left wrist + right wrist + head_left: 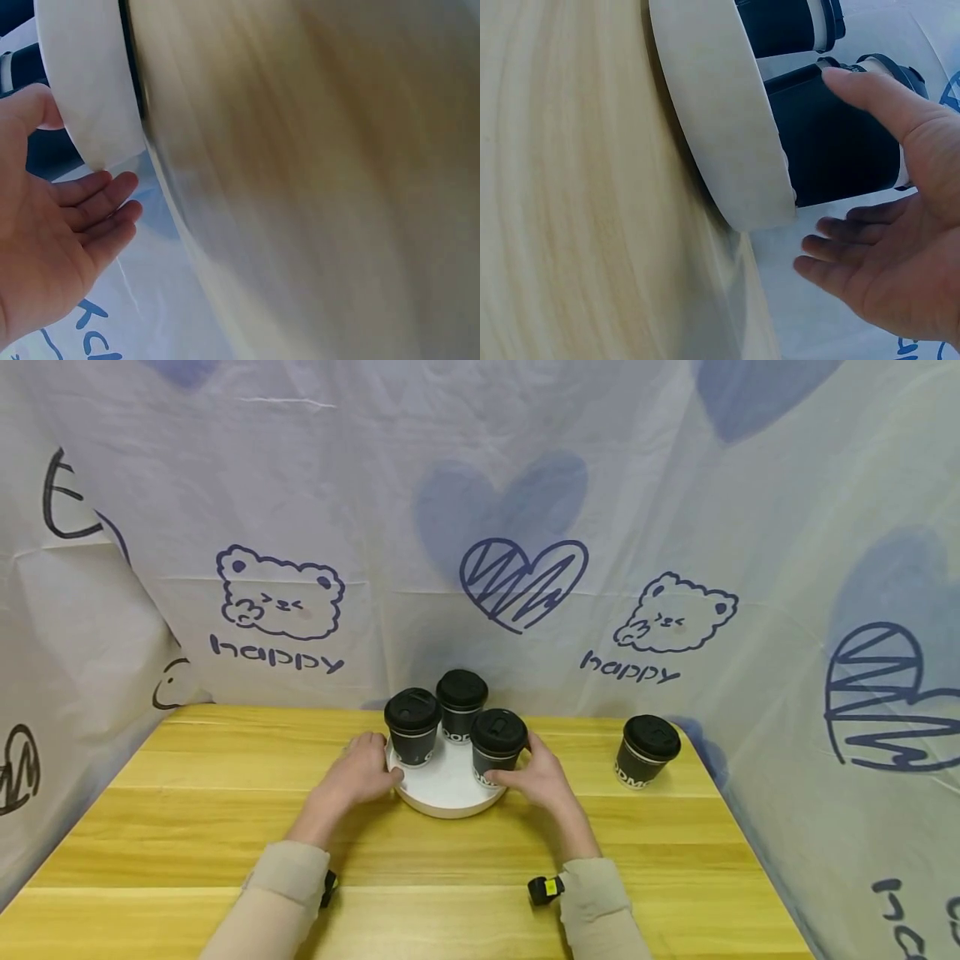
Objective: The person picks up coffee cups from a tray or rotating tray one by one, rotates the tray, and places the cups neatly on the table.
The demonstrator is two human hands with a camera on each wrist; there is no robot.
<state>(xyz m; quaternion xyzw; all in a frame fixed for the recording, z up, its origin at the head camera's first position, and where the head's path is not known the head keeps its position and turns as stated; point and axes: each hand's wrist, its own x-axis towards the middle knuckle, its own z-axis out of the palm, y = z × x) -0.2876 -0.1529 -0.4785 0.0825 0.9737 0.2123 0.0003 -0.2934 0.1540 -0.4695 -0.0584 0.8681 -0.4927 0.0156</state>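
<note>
My left hand [365, 768] is at the left edge of a round white tray [442, 793], its thumb over the rim and fingertips against the outer side. Three dark paper cups with black lids stand upright on that tray: a left cup [412, 714], a back cup [462, 692] and a front right cup [498, 735]. Around the front right cup, my right hand [540, 774] has its thumb in front and fingers behind. In the right wrist view those fingers [844, 229] spread loosely, with a gap between them and the cup wall.
Another lidded dark cup [648, 747] stands apart on the wooden table [435, 885], to the right of the tray. White cloth [390, 568] printed with hearts and bears hangs behind the table and along both sides.
</note>
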